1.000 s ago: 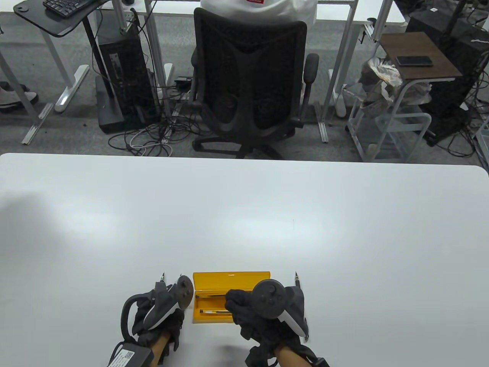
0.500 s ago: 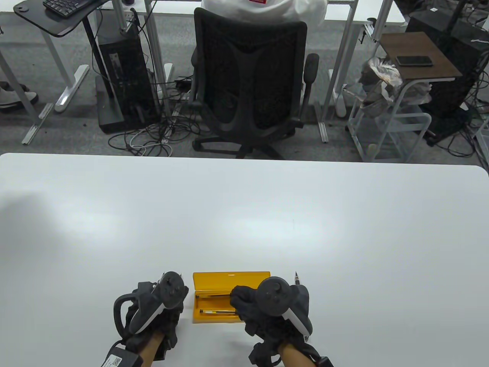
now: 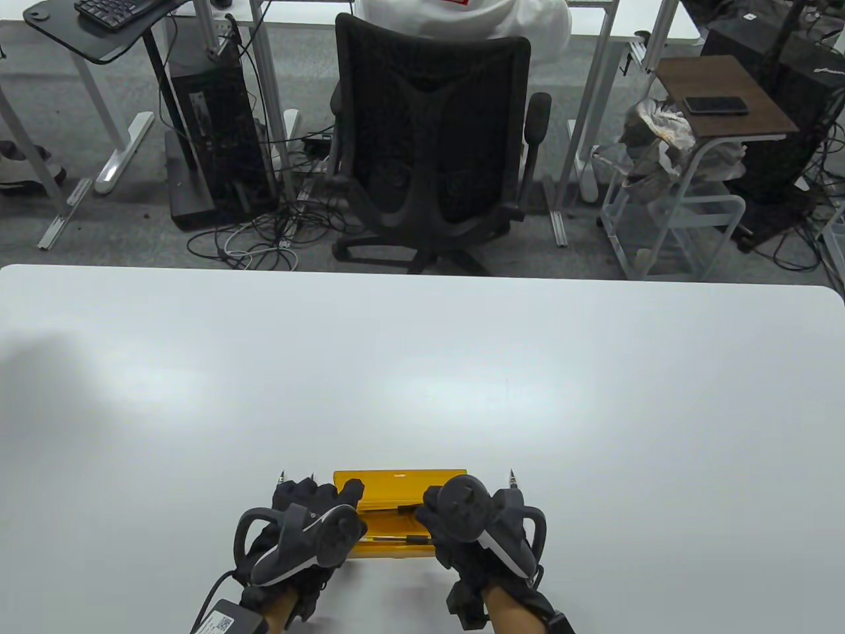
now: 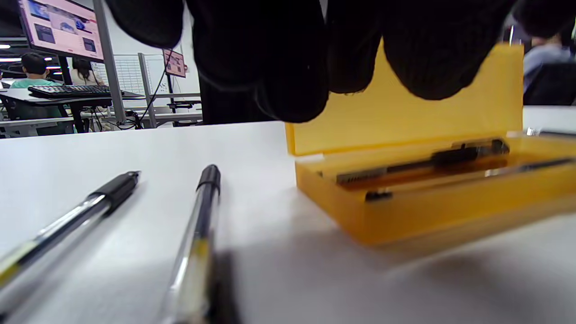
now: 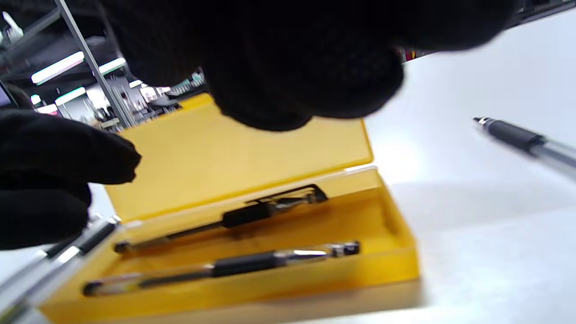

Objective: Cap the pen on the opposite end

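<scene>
An open yellow pen case lies near the table's front edge, its lid raised at the back. Two black-grip pens lie inside it, one behind and one in front. My left hand reaches over the case's left end with its fingers spread in front of the lid. It holds nothing. My right hand hovers over the case's right end with its fingers curled above the pens. It holds nothing. Two more pens lie left of the case, and one pen lies to its right.
The white table stretches wide beyond the case. A black office chair stands past its far edge. Desks, a computer tower and a side table stand further back.
My left hand has moved right and forward from beside the case onto its left end, with fingers stretched out. My right hand has shifted slightly forward over the right end.
</scene>
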Demonstrator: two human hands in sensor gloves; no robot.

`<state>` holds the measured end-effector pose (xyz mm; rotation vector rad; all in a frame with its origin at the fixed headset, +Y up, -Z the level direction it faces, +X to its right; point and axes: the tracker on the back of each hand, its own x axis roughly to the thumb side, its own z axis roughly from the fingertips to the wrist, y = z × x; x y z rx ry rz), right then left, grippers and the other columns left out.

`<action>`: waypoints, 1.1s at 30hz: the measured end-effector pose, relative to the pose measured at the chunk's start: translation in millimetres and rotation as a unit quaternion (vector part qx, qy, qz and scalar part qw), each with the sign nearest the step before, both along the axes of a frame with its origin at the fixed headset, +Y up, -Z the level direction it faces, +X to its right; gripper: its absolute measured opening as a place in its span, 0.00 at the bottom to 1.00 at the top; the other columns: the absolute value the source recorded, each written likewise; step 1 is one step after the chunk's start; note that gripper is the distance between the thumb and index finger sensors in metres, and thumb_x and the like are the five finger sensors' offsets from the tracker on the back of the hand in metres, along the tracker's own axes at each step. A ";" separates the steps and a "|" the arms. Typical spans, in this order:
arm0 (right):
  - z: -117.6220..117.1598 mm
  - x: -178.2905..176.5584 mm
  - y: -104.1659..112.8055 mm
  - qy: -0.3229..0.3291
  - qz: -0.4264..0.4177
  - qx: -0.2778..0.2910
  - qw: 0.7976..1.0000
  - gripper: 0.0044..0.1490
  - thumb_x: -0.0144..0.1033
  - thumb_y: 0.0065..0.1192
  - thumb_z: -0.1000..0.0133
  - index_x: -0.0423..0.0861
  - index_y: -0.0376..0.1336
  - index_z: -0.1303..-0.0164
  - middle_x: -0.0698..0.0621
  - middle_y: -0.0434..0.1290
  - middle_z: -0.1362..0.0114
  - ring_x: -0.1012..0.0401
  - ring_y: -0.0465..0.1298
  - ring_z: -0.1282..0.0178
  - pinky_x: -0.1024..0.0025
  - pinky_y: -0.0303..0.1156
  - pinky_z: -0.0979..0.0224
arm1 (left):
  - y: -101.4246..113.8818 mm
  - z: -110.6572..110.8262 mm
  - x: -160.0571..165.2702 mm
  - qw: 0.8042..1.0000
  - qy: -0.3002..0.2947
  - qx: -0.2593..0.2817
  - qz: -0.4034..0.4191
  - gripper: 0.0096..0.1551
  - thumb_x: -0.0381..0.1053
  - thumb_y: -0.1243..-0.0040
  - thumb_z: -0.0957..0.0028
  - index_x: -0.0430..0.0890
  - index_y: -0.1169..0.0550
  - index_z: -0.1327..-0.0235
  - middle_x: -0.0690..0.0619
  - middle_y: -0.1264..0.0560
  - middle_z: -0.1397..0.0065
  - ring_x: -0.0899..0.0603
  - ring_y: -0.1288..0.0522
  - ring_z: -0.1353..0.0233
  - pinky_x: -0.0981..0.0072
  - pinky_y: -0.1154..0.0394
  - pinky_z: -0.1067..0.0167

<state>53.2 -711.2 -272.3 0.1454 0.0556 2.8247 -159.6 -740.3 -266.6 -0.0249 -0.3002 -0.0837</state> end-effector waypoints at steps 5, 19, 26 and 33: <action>-3.2 -11.1 -4.8 0.004 0.077 0.007 0.997 0.29 0.47 0.69 0.54 0.50 0.75 0.43 0.50 0.84 0.55 0.59 0.83 0.67 0.62 0.79 0.59 | -13.3 -2.2 5.1 0.999 -0.006 -0.030 -0.043 0.42 0.63 0.35 0.49 0.53 0.32 0.21 0.42 0.22 0.33 0.37 0.29 0.36 0.30 0.42 0.28; -12.7 -56.0 -27.9 0.075 0.238 0.017 0.968 0.29 0.43 0.70 0.53 0.57 0.72 0.39 0.49 0.79 0.44 0.57 0.81 0.57 0.58 0.78 0.50 | -22.0 -8.1 0.4 0.996 0.025 -0.087 0.000 0.41 0.60 0.35 0.49 0.52 0.35 0.22 0.41 0.24 0.34 0.36 0.30 0.36 0.30 0.42 0.29; -10.7 -55.6 -49.3 0.071 0.236 0.063 0.967 0.27 0.43 0.73 0.55 0.59 0.71 0.44 0.51 0.79 0.45 0.58 0.81 0.57 0.59 0.78 0.50 | -23.3 -10.0 -3.8 0.994 0.036 -0.099 0.023 0.40 0.59 0.35 0.49 0.54 0.35 0.22 0.42 0.25 0.33 0.36 0.30 0.36 0.30 0.42 0.29; -9.0 -56.3 -52.1 0.058 0.245 0.078 0.964 0.24 0.44 0.75 0.57 0.54 0.76 0.51 0.51 0.80 0.49 0.58 0.82 0.60 0.59 0.79 0.52 | -23.4 -10.2 -4.5 0.994 0.038 -0.097 0.024 0.40 0.59 0.34 0.49 0.55 0.34 0.23 0.43 0.25 0.33 0.36 0.30 0.36 0.31 0.42 0.29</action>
